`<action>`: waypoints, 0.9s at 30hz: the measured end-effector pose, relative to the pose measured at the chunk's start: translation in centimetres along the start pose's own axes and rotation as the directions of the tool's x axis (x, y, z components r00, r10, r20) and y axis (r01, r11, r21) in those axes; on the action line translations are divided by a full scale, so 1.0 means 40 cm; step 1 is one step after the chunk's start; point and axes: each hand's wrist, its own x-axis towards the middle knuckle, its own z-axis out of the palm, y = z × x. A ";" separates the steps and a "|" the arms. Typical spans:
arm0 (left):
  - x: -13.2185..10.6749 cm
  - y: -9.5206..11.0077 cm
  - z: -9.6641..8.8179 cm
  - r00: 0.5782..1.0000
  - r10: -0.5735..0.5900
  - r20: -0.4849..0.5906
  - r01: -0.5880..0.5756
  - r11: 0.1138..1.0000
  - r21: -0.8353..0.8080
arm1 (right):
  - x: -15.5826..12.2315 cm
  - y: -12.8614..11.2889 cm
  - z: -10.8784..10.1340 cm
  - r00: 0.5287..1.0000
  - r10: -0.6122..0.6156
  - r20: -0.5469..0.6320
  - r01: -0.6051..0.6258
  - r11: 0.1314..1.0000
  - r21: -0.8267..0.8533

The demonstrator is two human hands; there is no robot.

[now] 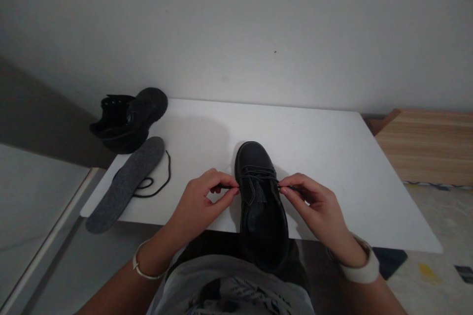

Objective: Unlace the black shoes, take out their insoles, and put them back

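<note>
A black leather shoe (260, 206) lies on the white table (325, 157) with its toe pointing away and its heel over the near edge above my lap. My left hand (201, 204) pinches one end of the shoe's black lace at the shoe's left side. My right hand (314, 204) pinches the other lace end at its right side. Both hands are closed on the lace, pulling it outward across the tongue.
A second black shoe (127, 118) sits at the table's far left corner. A grey insole (125, 182) lies at the left edge, overhanging it, with a loose black lace (157, 184) beside it. A wooden surface (428, 145) stands to the right. A wall is behind.
</note>
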 end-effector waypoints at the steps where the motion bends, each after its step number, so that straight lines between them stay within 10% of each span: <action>1: 0.000 0.001 0.003 1.000 0.012 -0.002 -0.012 1.000 0.004 | 0.001 -0.002 0.001 1.000 -0.021 0.009 0.021 1.000 -0.007; 10: 0.018 0.004 0.022 0.963 0.251 -0.094 -0.239 0.963 0.123 | 0.012 -0.008 0.004 0.958 -0.271 -0.095 0.244 0.942 -0.231; 27: -0.005 0.095 0.030 0.975 0.214 0.063 -0.223 0.920 0.322 | -0.037 -0.103 0.042 0.961 -0.252 0.119 0.275 0.789 -0.550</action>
